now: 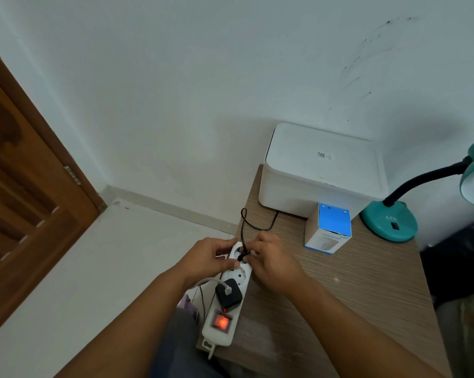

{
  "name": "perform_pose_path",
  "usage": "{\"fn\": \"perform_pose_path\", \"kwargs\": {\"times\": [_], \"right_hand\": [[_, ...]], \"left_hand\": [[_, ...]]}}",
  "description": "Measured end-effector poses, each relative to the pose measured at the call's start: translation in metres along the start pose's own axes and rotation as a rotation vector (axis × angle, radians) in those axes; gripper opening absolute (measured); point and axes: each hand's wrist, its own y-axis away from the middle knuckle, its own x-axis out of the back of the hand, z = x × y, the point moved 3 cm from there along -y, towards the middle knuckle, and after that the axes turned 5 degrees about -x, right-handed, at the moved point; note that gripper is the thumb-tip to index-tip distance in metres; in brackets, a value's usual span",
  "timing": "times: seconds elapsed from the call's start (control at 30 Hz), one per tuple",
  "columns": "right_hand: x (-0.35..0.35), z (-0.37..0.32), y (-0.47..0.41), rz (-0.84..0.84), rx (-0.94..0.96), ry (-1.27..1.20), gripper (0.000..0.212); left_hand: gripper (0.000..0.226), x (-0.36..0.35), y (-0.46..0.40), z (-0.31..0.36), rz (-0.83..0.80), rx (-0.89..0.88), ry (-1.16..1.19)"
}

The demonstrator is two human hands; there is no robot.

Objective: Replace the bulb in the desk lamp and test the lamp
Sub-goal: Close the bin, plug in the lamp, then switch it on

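Observation:
A teal desk lamp (391, 222) with a black gooseneck stands at the table's right edge, its shade partly cut off by the frame. Its black cord (250, 225) loops across the table to a black plug (243, 255). My right hand (274, 261) pinches that plug at the far socket of a white power strip (225, 304). My left hand (205, 259) grips the strip's far end. The strip's red switch (221, 321) glows. No bulb is visible.
A white lidded box (320, 170) stands at the back of the wooden table (353, 290), with a small blue and white carton (328, 231) in front of it. A black charger (228, 294) sits in the strip. A brown door (25, 200) is at left.

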Motion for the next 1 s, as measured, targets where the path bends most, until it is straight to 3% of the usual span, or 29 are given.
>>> {"fn": "perform_pose_path", "kwargs": {"times": [0.17,0.37,0.7,0.8,1.0], "right_hand": [[-0.005,0.001,-0.001,-0.028,-0.083,-0.123,0.022],[0.001,0.013,0.032,0.03,-0.139,-0.22,0.036],[0.051,0.091,0.12,0.284,-0.337,-0.299,0.036],[0.065,0.119,0.142,0.349,-0.393,-0.315,0.036],[0.091,0.173,0.174,0.461,-0.482,-0.323,0.035]], "left_hand": [[0.051,0.002,0.0,0.002,-0.009,0.022,-0.037],[0.052,0.008,0.001,0.022,-0.052,0.024,-0.205],[0.033,0.029,0.011,0.092,0.24,-0.133,-0.368],[0.027,0.003,0.004,0.124,0.235,-0.211,-0.343],[0.026,-0.095,-0.019,0.174,0.069,-0.352,-0.258]]}}
